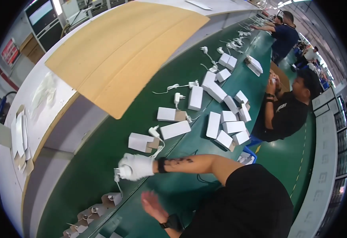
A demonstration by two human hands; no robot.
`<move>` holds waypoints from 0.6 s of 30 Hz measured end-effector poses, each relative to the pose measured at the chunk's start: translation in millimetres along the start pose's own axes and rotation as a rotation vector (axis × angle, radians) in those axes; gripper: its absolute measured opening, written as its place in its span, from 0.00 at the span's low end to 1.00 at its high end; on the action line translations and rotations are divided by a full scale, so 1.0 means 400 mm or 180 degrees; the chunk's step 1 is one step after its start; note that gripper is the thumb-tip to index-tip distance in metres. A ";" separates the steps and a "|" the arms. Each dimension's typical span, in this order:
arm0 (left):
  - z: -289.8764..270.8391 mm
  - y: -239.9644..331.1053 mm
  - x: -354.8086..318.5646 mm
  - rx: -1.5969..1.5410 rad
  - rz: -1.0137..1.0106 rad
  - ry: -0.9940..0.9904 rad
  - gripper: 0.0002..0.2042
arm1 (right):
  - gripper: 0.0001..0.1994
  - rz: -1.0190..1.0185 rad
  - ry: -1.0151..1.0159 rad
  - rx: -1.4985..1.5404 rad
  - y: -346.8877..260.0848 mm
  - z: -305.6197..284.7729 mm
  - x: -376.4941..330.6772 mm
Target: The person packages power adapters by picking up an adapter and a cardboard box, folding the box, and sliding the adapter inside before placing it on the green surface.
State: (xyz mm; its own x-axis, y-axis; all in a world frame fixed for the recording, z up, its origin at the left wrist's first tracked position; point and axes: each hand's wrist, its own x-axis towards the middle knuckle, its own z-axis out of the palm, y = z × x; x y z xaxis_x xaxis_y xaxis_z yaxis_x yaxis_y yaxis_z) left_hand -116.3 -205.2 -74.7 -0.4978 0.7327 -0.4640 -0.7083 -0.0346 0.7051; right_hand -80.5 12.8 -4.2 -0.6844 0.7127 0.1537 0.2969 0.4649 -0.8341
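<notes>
- Left hand [154, 205]: bare, out over the near edge of the green bench [94, 158]. Blurred; fingers looked loosely open, nothing seen in it.
- White charger [116, 172]: at the right hand's fingertips, over the bench's lower-left part, clear of the far edge. Mostly covered by fingers.
- Handling, my read: light, stiff shell, smooth, a bit slippery in a fabric glove. Best hold was likely the flat sides of the body, not the cord exit.
- Cord [118, 187]: thin, white, hung below the charger. Probably soft, easy to snag; shouldn't have carried the weight.
- Right hand [135, 166]: white-gloved, fingers closed on the charger, knuckles up. Forearm reached across from the near edge, elbow bent, wrist about straight.
- Open cartons [112, 199]: in a row at the bench's lower-left end, near the hanging cord. Thin card, probably easily crushed.
- White carton [175, 129]: lay mid-bench, past the right hand, another charger [153, 131] beside it.
- Co-worker [286, 115]: at the near edge, farther along, both hands raised around a small item.
- Brown cardboard sheet [130, 51]: on the white shelf along the far edge, one corner overhanging the bench.
</notes>
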 end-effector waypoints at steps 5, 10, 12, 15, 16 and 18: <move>0.195 -0.099 0.014 -0.2871 -0.1565 -0.0123 0.28 | 0.18 -0.0139 -0.0272 -0.0123 -0.092 -0.214 -0.259; 0.302 -0.088 0.037 -0.0917 -0.1390 -0.0153 0.31 | 0.17 0.0407 -0.0709 0.1504 -0.046 -0.277 -0.421; 0.354 -0.066 0.013 -0.0568 -0.1363 -0.0569 0.34 | 0.18 0.0192 0.0475 0.0251 -0.115 -0.313 -0.473; 0.413 -0.047 -0.031 0.0023 -0.1417 -0.1806 0.36 | 0.18 0.0593 0.0066 0.1103 -0.098 -0.299 -0.462; 0.427 -0.043 -0.047 0.0024 -0.1370 -0.1733 0.36 | 0.18 0.0842 -0.0061 0.1427 -0.090 -0.298 -0.458; 0.450 -0.034 -0.064 0.0306 -0.1069 -0.1313 0.35 | 0.18 0.0940 -0.0090 0.1813 -0.066 -0.300 -0.455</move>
State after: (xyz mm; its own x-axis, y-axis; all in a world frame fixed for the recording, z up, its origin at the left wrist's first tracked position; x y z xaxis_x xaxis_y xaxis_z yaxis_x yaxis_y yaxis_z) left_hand -4.1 -101.1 24.1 -0.0001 0.8995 -0.4369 -0.7359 0.2957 0.6091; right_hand 116.0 -66.4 53.4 -0.6476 0.7503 -0.1331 0.0806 -0.1063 -0.9911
